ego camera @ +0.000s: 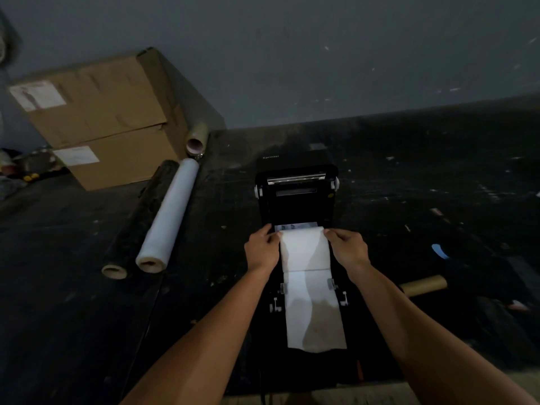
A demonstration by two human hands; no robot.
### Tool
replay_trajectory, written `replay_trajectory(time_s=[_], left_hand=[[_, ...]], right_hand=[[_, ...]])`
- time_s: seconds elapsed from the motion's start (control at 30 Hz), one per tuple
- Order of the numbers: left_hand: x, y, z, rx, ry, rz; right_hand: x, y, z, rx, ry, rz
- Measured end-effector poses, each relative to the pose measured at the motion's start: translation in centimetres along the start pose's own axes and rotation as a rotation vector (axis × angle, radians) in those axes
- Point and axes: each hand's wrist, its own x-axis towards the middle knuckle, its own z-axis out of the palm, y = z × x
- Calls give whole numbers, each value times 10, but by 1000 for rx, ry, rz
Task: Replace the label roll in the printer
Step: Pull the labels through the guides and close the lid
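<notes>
**Both hands at the ends of the label roll, inside the open printer**

The label roll point(303, 247) sat in the bay of the open black printer point(296, 200), at the middle of the scene, with its long axis running left to right. A white strip of label paper point(314, 311) trailed from it toward you, over the near edge of the printer.

You had one hand at each end of the roll. Your left hand point(261, 248) pinched the left end with curled fingers, and your right hand point(346, 248) did the same at the right end. Both hands were equally near, so neither led. The roll lay straight ahead of your forearms, between your hands. The printer lid stood raised on the far side.

Seating the roll probably depended on keeping that axis level across the bay.

The printer rested on a dark, scuffed table point(438, 200). To the left lay a white film roll point(169, 213) beside a dark roll point(140, 220), with cardboard boxes point(99, 112) farther back. A bare cardboard tube point(423, 285) lay to the right.
</notes>
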Motion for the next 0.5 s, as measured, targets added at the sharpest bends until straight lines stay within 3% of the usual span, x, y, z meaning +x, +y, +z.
replay_trajectory(time_s=[0.17,0.3,0.4,0.5], left_hand=[[1,2,-8,-5,9,-24],[32,17,-35,-146,161,-52],[47,57,-58,-100,190,59],[55,89,-62,21,110,136]], right_hand=[[-8,-12,-14,-26,55,-46],[3,-59,-41,-9,114,-290],[22,-96,-49,-53,54,-347],[39,-117,-43,-29,-47,-309]])
